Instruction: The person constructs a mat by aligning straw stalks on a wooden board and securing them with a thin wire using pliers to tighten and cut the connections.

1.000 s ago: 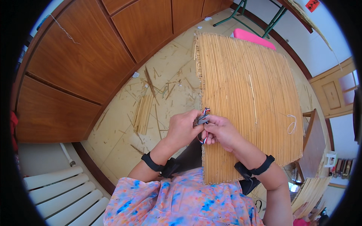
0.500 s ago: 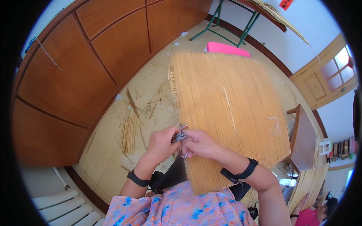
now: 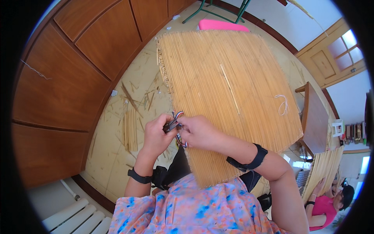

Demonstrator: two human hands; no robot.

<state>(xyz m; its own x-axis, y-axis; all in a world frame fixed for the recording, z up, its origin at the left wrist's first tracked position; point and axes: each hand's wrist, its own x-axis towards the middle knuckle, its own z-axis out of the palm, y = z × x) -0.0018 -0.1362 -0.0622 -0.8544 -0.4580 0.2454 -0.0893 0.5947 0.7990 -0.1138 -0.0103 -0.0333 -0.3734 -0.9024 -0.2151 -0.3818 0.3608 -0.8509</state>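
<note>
A pair of scissors (image 3: 172,126) with dark metal blades and handle loops wrapped in red, white and blue stripes is between my hands at the near left edge of a straw mat (image 3: 218,78). My left hand (image 3: 156,132) is closed around the blade side. At the handles, my right hand (image 3: 198,132) has its fingers bent and closed, its forearm lying across the mat. Fingers hide part of the scissors and the mat edge behind them. The mat is made of many tightly laid straw stalks, with a loose pale stalk (image 3: 230,90) on top.
White string (image 3: 282,104) lies on the mat's right part. Straw bundles (image 3: 129,130) and scraps litter the floor at left, beside wooden cabinets (image 3: 58,93). A pink seat (image 3: 222,25) stands beyond the mat, a wooden bench (image 3: 313,121) at right. Another person (image 3: 327,210) handles a mat at lower right.
My view has shifted, so the mat sits higher and more to the left in the picture. Both hands stay at the mat's edge with the scissors. More of the other person shows.
</note>
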